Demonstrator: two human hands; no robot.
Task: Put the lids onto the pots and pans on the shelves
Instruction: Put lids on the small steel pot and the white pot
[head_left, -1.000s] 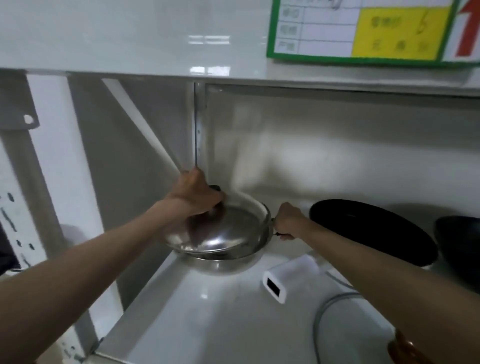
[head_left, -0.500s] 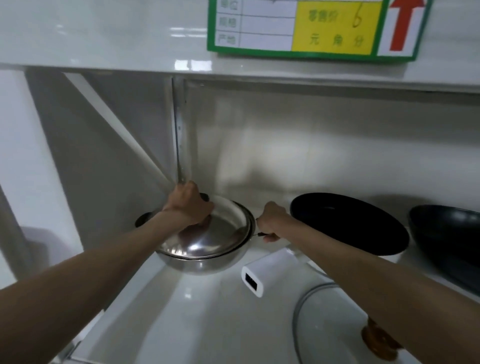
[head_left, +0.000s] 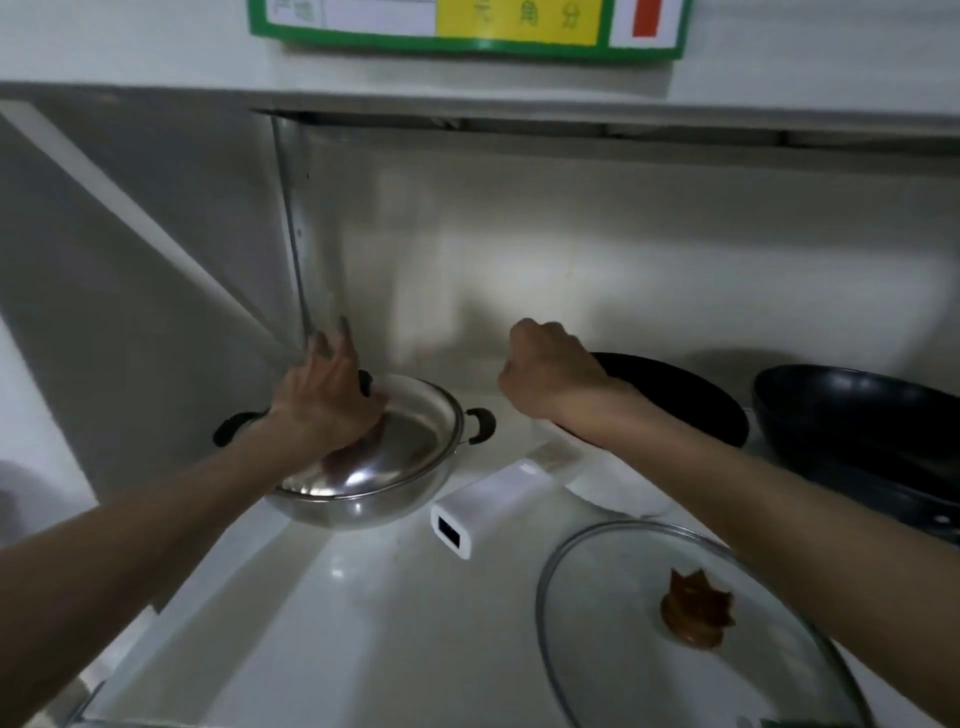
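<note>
left hand (head_left: 324, 402): fingers spread, palm on domed steel lid (head_left: 374, 447) seated on steel two-handled pot (head_left: 363, 506), far left of white shelf (head_left: 311, 623) | right hand (head_left: 545, 371): grip curled, empty, above black frying pan (head_left: 675, 400) | glass lid with brown knob (head_left: 675, 623): near right, on shelf

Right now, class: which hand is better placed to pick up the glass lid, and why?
The right hand. It is free, raised over the black pan, and its forearm passes directly above the glass lid. The left hand rests on the steel lid.
</note>
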